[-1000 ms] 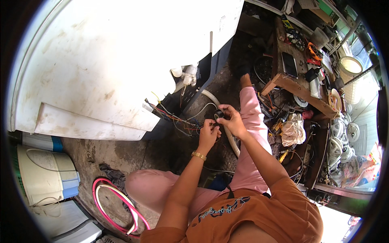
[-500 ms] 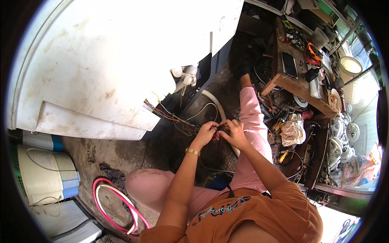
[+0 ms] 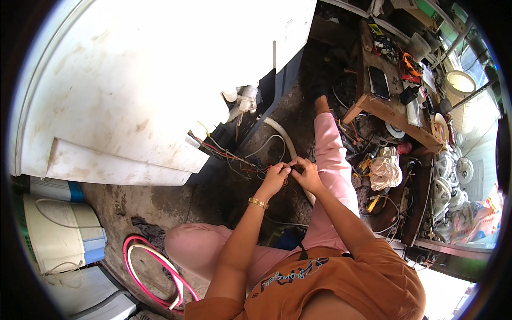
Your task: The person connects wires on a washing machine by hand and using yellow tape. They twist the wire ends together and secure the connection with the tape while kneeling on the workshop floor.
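**2 pinched hands meet at the loose wires**

Coloured strands hang in a bundle from the lower edge of a white machine and run across to the person's fingertips, above the dark floor and between the legs.

The left hand is nearly closed, thumb and forefinger drawn together; it appears to have hold of the wires near their far end. The right hand faces it with its fingertips just beside the left ones, also drawn into a pinch. What sits between its tips is too small to make out, so I cannot tell what it has hold of.

The step in hand looks like fine fingertip work on 1 small spot of the wiring. As I judge it, the next move calls for a steady left pinch while the right fingers do the finer handling, with the other strands out of the way.

A pale hose curves behind the hands. To the right stands a wooden bench with 1 phone on it; at lower left, a pink hose lies coiled.
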### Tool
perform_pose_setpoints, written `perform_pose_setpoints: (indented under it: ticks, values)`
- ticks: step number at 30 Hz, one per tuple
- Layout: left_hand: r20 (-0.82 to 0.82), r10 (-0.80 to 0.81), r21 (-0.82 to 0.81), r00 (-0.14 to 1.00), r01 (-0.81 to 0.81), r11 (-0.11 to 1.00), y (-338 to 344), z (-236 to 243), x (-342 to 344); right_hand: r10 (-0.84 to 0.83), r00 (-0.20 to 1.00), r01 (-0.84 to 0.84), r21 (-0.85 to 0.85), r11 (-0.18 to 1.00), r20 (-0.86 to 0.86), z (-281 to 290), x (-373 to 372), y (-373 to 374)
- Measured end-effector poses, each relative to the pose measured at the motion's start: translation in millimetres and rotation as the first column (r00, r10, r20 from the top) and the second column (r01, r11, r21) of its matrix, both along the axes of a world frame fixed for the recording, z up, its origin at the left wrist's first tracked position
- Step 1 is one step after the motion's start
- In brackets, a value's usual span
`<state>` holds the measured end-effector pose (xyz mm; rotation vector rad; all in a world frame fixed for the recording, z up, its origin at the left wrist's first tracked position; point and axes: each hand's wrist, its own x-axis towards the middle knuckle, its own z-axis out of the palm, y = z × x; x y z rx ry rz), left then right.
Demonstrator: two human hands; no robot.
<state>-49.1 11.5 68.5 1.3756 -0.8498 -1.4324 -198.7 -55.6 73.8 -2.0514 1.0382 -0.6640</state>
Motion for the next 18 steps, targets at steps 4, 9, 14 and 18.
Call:
perform_pose_setpoints:
  ticks: [4, 9, 14, 18]
  values:
    - [0.019, -0.004, -0.067, 1.000, 0.006, 0.998, 1, 5, 3, -0.008, 0.999, 0.008, 0.001, 1.000, 0.036, 4, 7, -5]
    - [0.097, 0.046, -0.171, 0.994, -0.029, 0.985, 5, 4, -4, 0.023, 0.996, -0.018, -0.060, 0.998, 0.086, 5, 5, -15]
    - [0.382, 0.023, -0.239, 0.924, 0.075, 0.968, 3, 6, -12, 0.011, 0.938, -0.115, 0.279, 0.953, 0.348, -8, -3, -28]
    - [0.519, 0.110, -0.251, 0.848, 0.028, 0.968, 14, -3, -7, -0.208, 0.811, -0.258, 0.654, 0.711, 0.547, 35, 25, -12]
